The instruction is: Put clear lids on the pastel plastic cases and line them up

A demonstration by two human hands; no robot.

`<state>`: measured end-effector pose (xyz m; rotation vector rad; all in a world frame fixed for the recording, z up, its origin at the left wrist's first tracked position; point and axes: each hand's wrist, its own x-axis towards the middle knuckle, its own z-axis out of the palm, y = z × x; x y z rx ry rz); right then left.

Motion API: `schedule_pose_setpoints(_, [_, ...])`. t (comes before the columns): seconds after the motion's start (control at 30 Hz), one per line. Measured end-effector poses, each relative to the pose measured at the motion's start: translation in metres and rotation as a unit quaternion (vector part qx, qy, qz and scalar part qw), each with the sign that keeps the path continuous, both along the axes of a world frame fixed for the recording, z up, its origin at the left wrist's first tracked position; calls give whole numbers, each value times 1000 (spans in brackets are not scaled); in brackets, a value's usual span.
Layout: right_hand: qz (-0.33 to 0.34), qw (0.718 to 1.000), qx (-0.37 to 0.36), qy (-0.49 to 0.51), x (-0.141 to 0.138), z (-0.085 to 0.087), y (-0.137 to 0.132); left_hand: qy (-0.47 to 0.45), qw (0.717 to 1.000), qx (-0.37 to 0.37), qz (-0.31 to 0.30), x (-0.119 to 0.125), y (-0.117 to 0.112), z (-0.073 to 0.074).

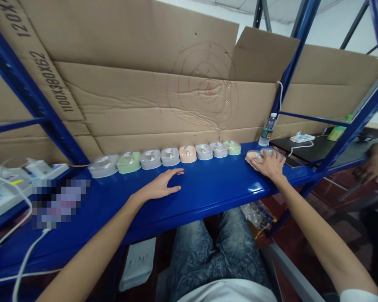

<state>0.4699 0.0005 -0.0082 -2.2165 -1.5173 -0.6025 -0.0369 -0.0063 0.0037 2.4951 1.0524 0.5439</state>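
Note:
A row of several small pastel cases with clear lids lines the back of the blue metal shelf, against the cardboard wall. My left hand lies flat on the shelf in front of the row, fingers stretched out, holding nothing. My right hand rests on top of two more cases at the shelf's right end, a peach one and a pale one, with its fingers spread over their lids.
A water bottle stands at the shelf's right rear by the blue upright. White chargers and cables lie at the left. A black table with a power strip lies beyond. Another person's hand shows at the far right.

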Motion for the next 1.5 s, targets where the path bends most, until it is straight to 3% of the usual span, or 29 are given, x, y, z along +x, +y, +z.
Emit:
schedule_pose_setpoints(0.3, [-2,1000,0,-8,4,-4,6,-5,1000,10,-3,1,1,-2])
schedule_pose_setpoints(0.8, [96,993,43,-62,32,-9,-6,9,1000,16,8,5,-3,-1])
schedule_pose_setpoints(1.37, [69,996,-6,-51,23,-5,13,20,999,28,12,7,-4,-1])
schedule_pose_setpoints(1.5, [76,995,-18,-62,7,4,16,-1,1000,23,11,7,-3,-5])
